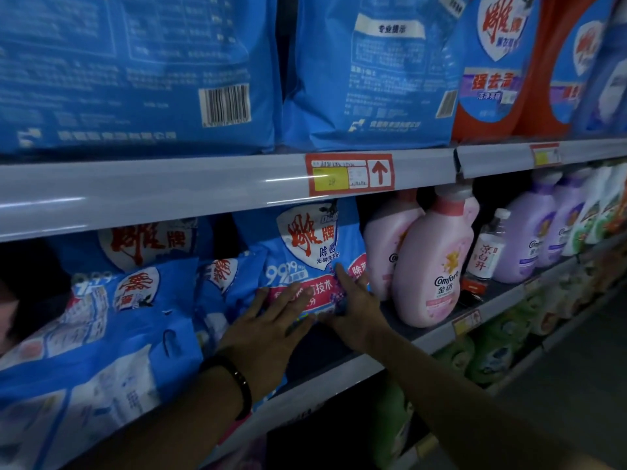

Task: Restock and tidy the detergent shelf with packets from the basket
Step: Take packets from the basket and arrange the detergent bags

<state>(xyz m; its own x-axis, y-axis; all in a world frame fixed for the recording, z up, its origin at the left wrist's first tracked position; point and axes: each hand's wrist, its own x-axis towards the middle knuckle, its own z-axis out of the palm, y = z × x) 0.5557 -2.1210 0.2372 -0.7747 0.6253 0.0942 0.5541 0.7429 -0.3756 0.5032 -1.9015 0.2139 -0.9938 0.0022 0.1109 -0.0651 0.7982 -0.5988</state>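
Observation:
A blue detergent packet (305, 245) with a red-and-white logo stands upright on the middle shelf (437, 337). My left hand (268, 327), a black band on its wrist, lies flat against the packet's lower front with straight fingers. My right hand (353, 300) presses the packet's lower right corner, fingers also straight. Left of it, more blue packets (135, 300) lean and lie stacked untidily. The basket is out of view.
Pink softener bottles (431, 266) stand right beside the packet, then a small clear bottle (485, 245) and purple bottles (529, 239). Large blue bags (366, 72) fill the upper shelf. A price tag (349, 174) sits on the shelf rail. Green packs (488, 354) line the shelf below.

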